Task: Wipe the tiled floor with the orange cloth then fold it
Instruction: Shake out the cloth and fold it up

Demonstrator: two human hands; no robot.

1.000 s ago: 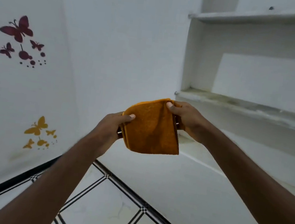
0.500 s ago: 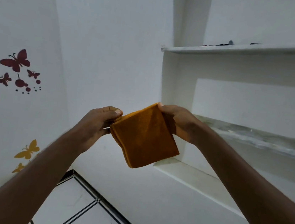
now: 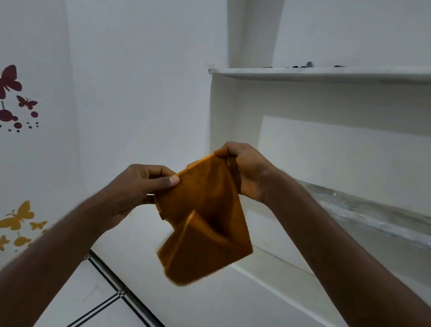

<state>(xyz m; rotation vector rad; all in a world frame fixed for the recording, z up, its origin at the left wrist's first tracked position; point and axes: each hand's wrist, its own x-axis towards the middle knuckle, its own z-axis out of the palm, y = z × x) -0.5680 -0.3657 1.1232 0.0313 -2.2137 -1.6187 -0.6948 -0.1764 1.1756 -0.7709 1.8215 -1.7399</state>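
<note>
From the head camera, both bare arms reach up and forward into the corner of a white room. The cloth (image 3: 202,224), orange and folded over on itself, hangs in the air between the two hands, well above the floor (image 3: 106,315) and touching nothing else.

The left hand (image 3: 135,188) is closed in a pinch: its thumb lies flat on the near face of the cloth at the upper left corner, with the other fingers curled behind the fabric. The right hand (image 3: 246,170) sits higher and a little farther off, fingers bunched tight around the upper right corner, so the top edge of the cloth slopes up from left to right. Below that edge the cloth drops loose; a layer has peeled open near the middle, showing a fold line, and the lowest corner is blurred.

Down at the bottom, a strip of the floor shows pale tiles with dark border lines and small checkered squares where the lines cross. On the left wall (image 3: 35,32) are dark red butterfly stickers (image 3: 0,82) and, lower, yellow ones (image 3: 17,218). To the right, recessed shelves are built into the wall: an upper shelf (image 3: 328,75) carrying a few small dark things too small to make out, and a lower shelf (image 3: 381,219) with a stained, greyish surface, just behind the right forearm.
</note>
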